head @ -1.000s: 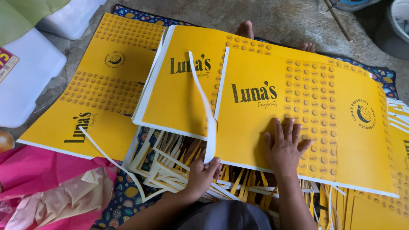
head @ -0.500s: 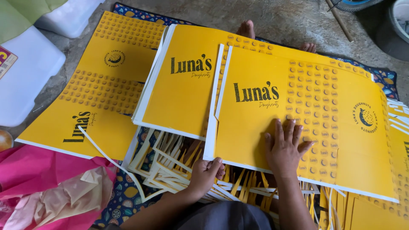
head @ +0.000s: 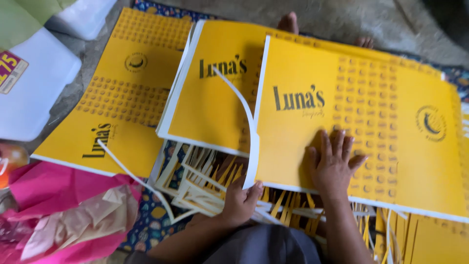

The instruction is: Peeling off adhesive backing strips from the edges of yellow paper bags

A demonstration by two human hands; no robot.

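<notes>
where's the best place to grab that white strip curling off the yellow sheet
Probably at its lower end, from the near side by the left hand. The white strip is thin, arching free above the yellow sheet, so pinching its flat faces near the sheet's near corner suits; the right hand presses the sheet flat.

Under your right hand (head: 334, 166) lies a yellow printed card sheet (head: 361, 122), smooth and matt, with a white edge. Your left hand (head: 240, 200) pinches a thin white paper strip (head: 248, 127) curling off that sheet. Below the sheet, a pile of stiff card offcuts (head: 205, 181). Left of the sheet, crinkled pink tissue paper (head: 53, 195) and a smooth white plastic box (head: 34, 93). Beyond the sheet, rough grey concrete floor (head: 332, 19).
</notes>
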